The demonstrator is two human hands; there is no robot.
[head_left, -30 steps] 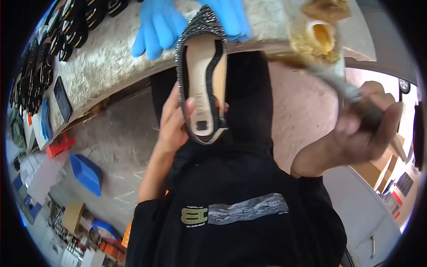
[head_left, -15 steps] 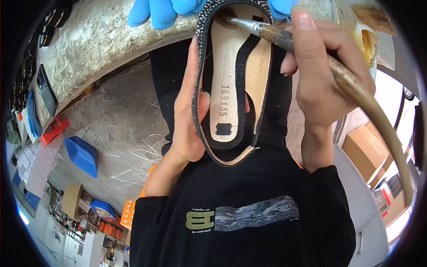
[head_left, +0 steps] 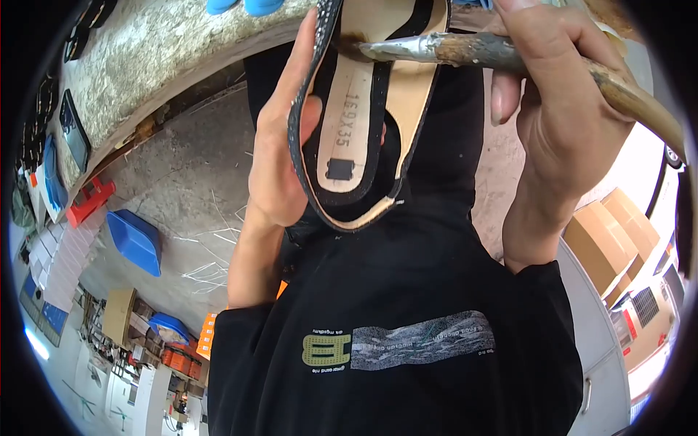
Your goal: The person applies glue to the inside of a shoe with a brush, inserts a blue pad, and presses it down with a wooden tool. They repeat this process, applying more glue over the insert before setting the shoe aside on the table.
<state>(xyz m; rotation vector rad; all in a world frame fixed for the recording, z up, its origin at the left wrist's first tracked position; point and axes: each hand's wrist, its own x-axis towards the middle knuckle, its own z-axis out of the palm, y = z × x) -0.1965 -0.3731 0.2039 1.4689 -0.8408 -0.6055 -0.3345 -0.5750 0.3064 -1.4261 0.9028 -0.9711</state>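
A black shoe upper with sparkling trim and a beige insole board stamped "169X35" [head_left: 343, 142] is held up in front of my chest. My left hand [head_left: 280, 163] is wrapped round its left side, thumb over the edge and some fingers hidden behind. Between the thumb and fingers of my right hand [head_left: 563, 94] is a brush with a worn wooden handle [head_left: 472, 51] and a metal ferrule. Its dark bristles touch the inside of the shoe near the left wall. The toe end runs out of the top of the view.
Blue foam-like pieces [head_left: 262, 6] lie on the worn bench [head_left: 167, 65] ahead. A phone [head_left: 75, 129] rests on the bench at the left. On the floor are a blue tray [head_left: 135, 241] and scattered thin strips [head_left: 211, 265]. Cardboard boxes [head_left: 600, 240] stand at the right.
The shoe has come up and to the left with my left hand. My right hand has shifted right, and the brush tip now touches lower along the shoe's inner left side.
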